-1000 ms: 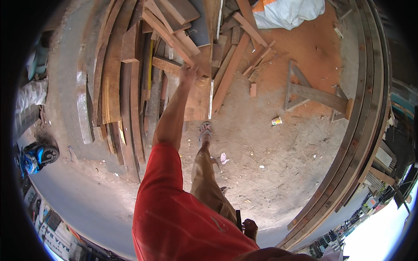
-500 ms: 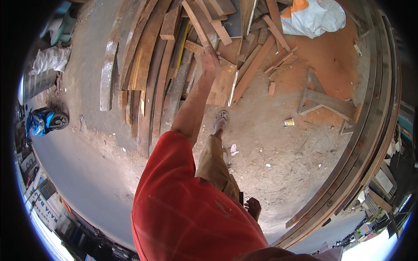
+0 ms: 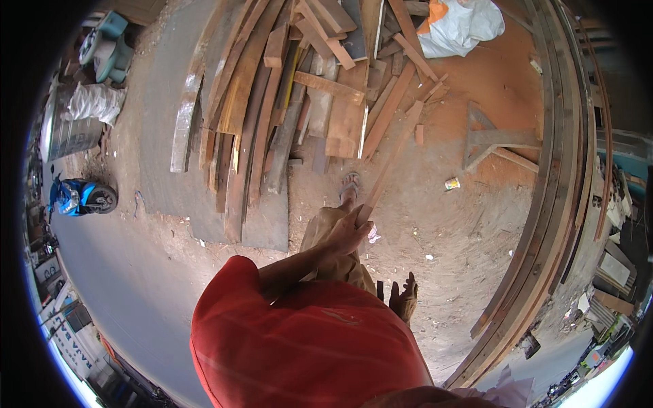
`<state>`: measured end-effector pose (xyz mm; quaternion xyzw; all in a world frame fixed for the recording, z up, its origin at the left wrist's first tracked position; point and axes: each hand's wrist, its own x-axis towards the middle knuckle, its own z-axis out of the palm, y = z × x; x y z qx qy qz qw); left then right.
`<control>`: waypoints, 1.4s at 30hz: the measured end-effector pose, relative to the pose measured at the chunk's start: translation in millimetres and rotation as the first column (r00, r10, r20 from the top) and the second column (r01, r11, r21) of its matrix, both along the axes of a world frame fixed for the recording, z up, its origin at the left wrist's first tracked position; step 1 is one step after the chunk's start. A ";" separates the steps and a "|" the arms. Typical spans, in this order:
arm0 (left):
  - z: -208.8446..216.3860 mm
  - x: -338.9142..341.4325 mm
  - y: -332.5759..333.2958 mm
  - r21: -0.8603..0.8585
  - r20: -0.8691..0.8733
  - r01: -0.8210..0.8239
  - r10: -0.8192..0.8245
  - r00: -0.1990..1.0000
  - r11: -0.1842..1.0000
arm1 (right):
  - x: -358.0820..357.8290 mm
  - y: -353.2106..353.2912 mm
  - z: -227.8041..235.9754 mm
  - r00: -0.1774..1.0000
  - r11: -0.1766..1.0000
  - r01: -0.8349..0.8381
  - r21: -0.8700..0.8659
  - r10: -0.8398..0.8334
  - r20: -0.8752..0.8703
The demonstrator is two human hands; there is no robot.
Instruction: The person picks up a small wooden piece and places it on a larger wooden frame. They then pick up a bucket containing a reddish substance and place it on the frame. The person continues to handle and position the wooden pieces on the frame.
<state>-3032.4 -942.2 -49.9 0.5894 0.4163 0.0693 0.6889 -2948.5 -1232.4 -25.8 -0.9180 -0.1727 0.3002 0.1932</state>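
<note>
My left hand (image 3: 348,234) is in front of my body, its fingers wrapped round the near end of a long, narrow wooden plank (image 3: 391,163). The plank slants up and away to the right, its far end near the edge of a pile of scrap boards (image 3: 347,129). Beside my right hip, my right hand (image 3: 406,299) hangs free with its fingers apart and nothing in it. A sandalled foot (image 3: 350,185) stands just short of the pile.
Long beams (image 3: 537,238) lie along the right side. A triangular wooden frame (image 3: 500,138), a small yellow-and-white cup (image 3: 452,183) and a white sack (image 3: 462,30) are on the ground. A blue motorbike (image 3: 78,197) stands at the left.
My left hand has drawn back from the pile toward my body, bringing the plank with it and swinging it to the right. My right hand has risen slightly, its fingers more spread.
</note>
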 end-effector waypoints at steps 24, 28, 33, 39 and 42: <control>150.7 56.0 -165.2 0.531 -0.130 0.846 -0.983 0.130 0.042 | -248.4 -180.4 36.6 0.672 0.691 0.710 0.137 -0.723 0.163; 147.6 60.0 -212.5 0.359 -0.147 0.933 -0.987 0.068 0.011 | -275.7 -188.0 76.6 0.333 0.332 0.930 0.159 -0.943 0.021; 117.7 16.9 -339.9 0.081 0.010 0.907 -0.910 -0.414 -0.412 | -320.1 -218.6 119.2 -0.026 -0.028 0.935 0.352 -1.000 -0.011; 148.7 -49.4 -531.5 0.057 0.380 0.924 -0.847 -0.371 -0.378 | -377.6 -285.8 134.5 -0.260 -0.153 0.841 0.519 -0.956 0.139; 166.2 -77.2 -616.2 -0.129 0.570 0.934 -0.795 -0.206 -0.334 | -403.0 -322.8 162.0 -0.331 -0.100 0.713 0.694 -0.920 0.208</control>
